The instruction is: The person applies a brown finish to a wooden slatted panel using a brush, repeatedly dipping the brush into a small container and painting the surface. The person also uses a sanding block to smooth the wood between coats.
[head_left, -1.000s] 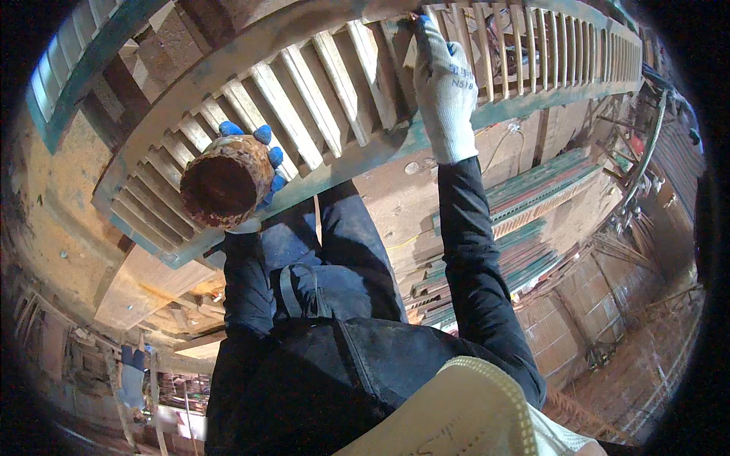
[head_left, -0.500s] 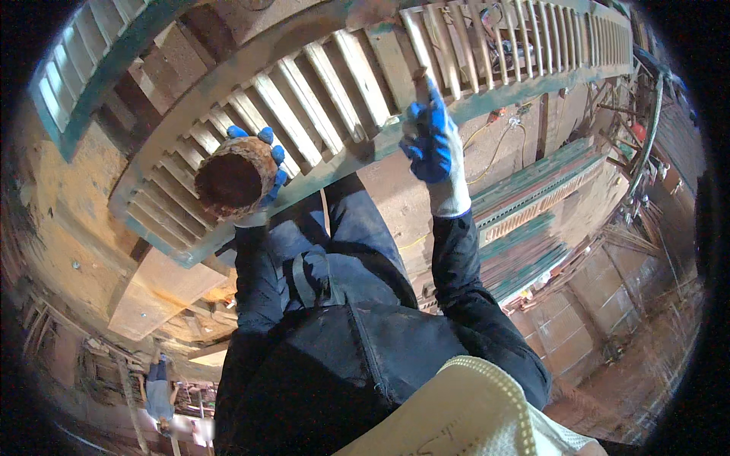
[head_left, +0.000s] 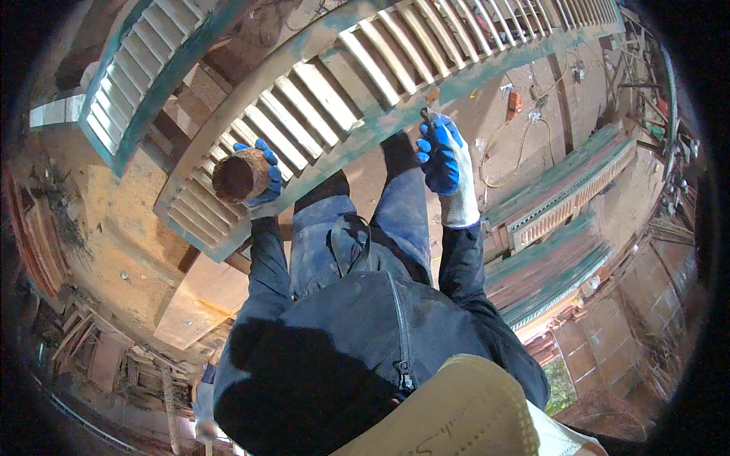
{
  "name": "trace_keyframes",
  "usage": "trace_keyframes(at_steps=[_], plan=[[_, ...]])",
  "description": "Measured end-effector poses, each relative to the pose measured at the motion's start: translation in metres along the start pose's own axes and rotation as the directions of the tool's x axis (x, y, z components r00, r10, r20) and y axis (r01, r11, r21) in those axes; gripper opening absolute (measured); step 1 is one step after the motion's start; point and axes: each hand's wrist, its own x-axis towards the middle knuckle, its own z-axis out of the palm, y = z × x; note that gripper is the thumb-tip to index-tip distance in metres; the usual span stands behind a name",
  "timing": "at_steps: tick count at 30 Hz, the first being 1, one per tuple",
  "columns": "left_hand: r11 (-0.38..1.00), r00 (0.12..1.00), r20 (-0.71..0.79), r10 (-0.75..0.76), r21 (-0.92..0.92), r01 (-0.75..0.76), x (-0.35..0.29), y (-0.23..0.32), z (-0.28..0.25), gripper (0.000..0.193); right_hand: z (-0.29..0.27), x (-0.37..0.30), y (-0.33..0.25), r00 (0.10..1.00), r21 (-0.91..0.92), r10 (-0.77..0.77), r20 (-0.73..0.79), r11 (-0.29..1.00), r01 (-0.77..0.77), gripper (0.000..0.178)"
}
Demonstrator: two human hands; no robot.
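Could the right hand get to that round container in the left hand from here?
Probably yes: nothing seems to stand between the right hand and the round container, whose open end is uncovered. The right hand grips a small tool, though, so taking hold might be awkward.

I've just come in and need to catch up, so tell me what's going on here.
A person in blue-and-white gloves is working over a long, slatted wooden frame with green-edged rails. The left hand grips a crusty brown can, its open mouth toward the camera. The right hand holds a small tool, its tip over the near rail; whether it touches is unclear. Another slatted piece lies beyond, at the upper left.
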Motion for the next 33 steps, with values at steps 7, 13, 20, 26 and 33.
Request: trace_keyframes(at_steps=[7,13,20,26,33], plan=[[0.959,0.958,-0.057,0.283,0.042,-0.28,0.051,-0.057,-0.012,0.038,-0.035,0.027,-0.047,0.994,-0.186,0.07,0.089,0.981,-0.052,0.022],[0.94,0.948,0.021,0.316,0.126,-0.316,0.085,-0.121,-0.034,0.054,-0.034,0.036,-0.095,0.965,-0.385,0.116,0.234,0.923,-0.018,0.026],[0.637,0.804,-0.027,0.594,0.625,-0.45,0.137,-0.243,-0.041,0.069,-0.009,-0.006,-0.144,0.444,-0.498,-0.328,0.834,-0.101,0.861,0.034],[0.848,0.937,0.055,0.346,0.409,-0.337,0.148,-0.271,-0.01,0.08,-0.009,-0.039,-0.173,0.123,-0.116,-0.034,0.992,-0.636,0.763,0.038],[0.449,0.856,0.191,0.481,0.785,-0.427,0.119,-0.247,0.009,0.076,-0.007,-0.059,-0.162,0.26,-0.171,0.028,0.965,-0.685,0.708,0.031]])
